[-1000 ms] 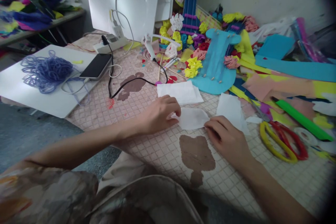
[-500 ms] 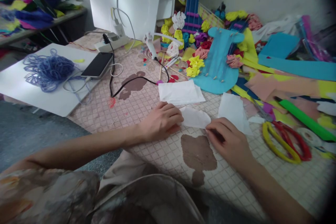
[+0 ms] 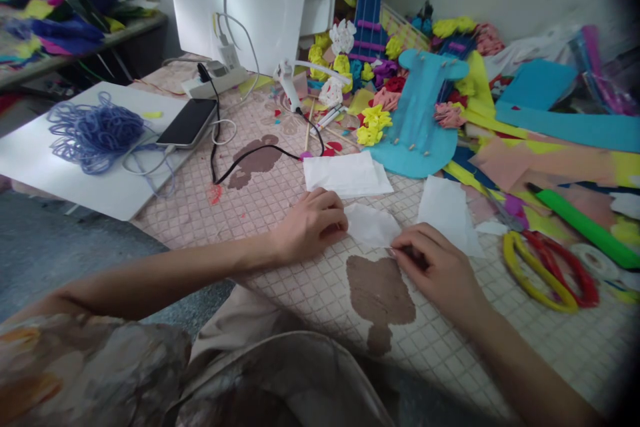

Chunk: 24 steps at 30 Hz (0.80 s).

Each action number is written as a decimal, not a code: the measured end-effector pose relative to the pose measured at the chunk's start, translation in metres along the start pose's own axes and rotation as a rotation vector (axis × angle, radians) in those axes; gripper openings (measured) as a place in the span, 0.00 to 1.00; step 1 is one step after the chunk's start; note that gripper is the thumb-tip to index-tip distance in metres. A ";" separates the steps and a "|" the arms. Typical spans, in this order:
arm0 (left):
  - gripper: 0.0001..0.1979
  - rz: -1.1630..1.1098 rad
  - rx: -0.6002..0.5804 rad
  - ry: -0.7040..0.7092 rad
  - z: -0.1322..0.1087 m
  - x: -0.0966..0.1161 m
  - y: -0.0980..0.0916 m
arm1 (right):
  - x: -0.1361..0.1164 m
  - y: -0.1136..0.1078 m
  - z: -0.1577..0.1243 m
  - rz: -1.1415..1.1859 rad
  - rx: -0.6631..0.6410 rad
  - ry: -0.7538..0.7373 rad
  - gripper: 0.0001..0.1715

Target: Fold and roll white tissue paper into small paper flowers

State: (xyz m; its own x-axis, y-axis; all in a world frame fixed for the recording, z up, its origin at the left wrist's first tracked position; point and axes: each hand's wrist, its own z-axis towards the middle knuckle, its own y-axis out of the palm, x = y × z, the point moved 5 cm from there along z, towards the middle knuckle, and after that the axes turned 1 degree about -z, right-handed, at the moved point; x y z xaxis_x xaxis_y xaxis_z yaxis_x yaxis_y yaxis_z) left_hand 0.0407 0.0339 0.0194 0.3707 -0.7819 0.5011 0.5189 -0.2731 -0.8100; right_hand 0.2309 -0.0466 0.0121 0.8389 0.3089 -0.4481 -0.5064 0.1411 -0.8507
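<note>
Between my hands, low over the tabletop, is a small piece of white paper with a rounded outline. My left hand pinches its left end, the fingers curled together. At its right end, the closed thumb and fingertips of my right hand grip the lower corner. Just beyond lies a stack of white paper rectangles. Another white paper sheet rests beside my right hand, partly behind it.
Scissors with yellow and red handles and a green cutter lie at the right. A blue paper cutout and a glue gun are at the back. A phone and purple yarn sit on a white board.
The white piece between my hands has changed shape slightly, its upper edge now more angled. Both hands keep their grip in nearly the same place, and the view has shifted a little.
</note>
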 end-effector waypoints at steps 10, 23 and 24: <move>0.05 -0.081 0.004 -0.080 0.005 -0.006 0.002 | 0.000 0.000 0.004 0.036 -0.011 0.163 0.04; 0.05 -0.033 0.008 -0.108 0.009 -0.006 0.004 | 0.000 0.000 0.007 0.000 0.015 0.168 0.08; 0.05 -0.030 0.007 -0.109 0.009 -0.007 0.004 | -0.001 0.001 0.007 -0.009 0.021 0.160 0.08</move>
State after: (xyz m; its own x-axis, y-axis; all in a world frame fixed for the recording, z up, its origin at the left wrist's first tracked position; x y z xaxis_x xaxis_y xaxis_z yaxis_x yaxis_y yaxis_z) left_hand 0.0474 0.0430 0.0157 0.4362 -0.7077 0.5558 0.5361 -0.2917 -0.7921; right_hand 0.2288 -0.0399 0.0139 0.8639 0.1540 -0.4795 -0.5009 0.1631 -0.8500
